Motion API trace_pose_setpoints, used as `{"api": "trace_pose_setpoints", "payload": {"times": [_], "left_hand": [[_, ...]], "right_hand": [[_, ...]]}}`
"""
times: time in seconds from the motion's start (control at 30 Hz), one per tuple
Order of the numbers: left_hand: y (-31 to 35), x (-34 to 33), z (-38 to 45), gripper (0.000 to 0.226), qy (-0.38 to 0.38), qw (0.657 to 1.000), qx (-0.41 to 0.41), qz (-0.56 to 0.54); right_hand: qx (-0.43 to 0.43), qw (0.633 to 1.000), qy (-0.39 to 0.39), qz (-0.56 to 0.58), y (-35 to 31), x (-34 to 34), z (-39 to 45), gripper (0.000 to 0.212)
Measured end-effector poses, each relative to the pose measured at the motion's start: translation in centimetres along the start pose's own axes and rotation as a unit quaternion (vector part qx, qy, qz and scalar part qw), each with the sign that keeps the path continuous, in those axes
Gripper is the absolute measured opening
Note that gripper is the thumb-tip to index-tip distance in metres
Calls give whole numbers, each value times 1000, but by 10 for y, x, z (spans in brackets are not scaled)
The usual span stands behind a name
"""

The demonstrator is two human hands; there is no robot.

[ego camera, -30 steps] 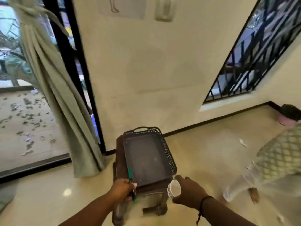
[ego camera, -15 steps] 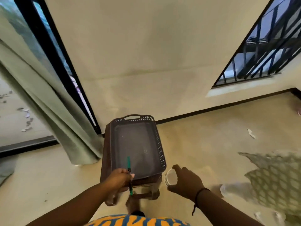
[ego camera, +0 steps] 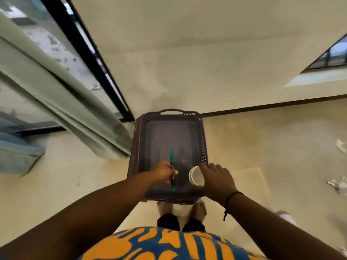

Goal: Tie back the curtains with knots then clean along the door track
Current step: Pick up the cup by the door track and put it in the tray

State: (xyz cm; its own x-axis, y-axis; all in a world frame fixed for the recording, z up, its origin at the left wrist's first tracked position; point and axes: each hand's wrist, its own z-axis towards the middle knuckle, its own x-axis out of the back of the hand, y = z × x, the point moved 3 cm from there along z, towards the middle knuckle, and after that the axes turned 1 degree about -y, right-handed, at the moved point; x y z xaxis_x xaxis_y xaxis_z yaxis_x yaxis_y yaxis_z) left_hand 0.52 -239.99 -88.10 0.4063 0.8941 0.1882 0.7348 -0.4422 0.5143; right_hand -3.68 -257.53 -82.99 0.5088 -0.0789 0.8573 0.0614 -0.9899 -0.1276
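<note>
Left hand (ego camera: 165, 172) pinching slim green pen (ego camera: 171, 168), right hand (ego camera: 216, 180) gripping small white cup (ego camera: 196, 178) over dark plastic tray (ego camera: 203, 147); door track at frame left apparently not yet cleaned.

One tray (ego camera: 203, 139), one green pen (ego camera: 171, 156), one white cup (ego camera: 196, 175), one curtain (ego camera: 62, 102), two hands (ego camera: 165, 172).

Even, soft daylight; brightest at the glass door (ego camera: 56, 44) upper left and the window (ego camera: 330, 59) upper right. Shadows faint. Wide-angle bending at the edges: door frame leans. Motion blur smears the curtain (ego camera: 62, 94) and right-hand floor; centre fairly sharp.
</note>
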Motion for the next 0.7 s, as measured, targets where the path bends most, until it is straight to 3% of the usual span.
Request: {"api": "trace_pose_setpoints", "payload": {"times": [0.13, 0.3, 0.43, 0.57, 0.7], "left_hand": [[-10, -13, 15, 28, 23, 997, 37, -58], [-21, -37, 34, 25, 53, 996, 20, -67], [-23, -36, 37, 23, 67, 997, -7, 33], [-26, -31, 23, 35, -18, 968, -9, 251], [-29, -20, -1, 29, -46, 970, -11, 239]], "right_hand": [[38, 998, -23, -41, -7, -19, 34, 63], [61, 994, -53, -71, -7, -40, 49, 65], [76, 994, -51, -61, -1, -40, 44, 69], [92, 993, -54, -39, 10, -33, 39, 69], [104, 993, -37, -49, 17, -16, 36, 59]]}}
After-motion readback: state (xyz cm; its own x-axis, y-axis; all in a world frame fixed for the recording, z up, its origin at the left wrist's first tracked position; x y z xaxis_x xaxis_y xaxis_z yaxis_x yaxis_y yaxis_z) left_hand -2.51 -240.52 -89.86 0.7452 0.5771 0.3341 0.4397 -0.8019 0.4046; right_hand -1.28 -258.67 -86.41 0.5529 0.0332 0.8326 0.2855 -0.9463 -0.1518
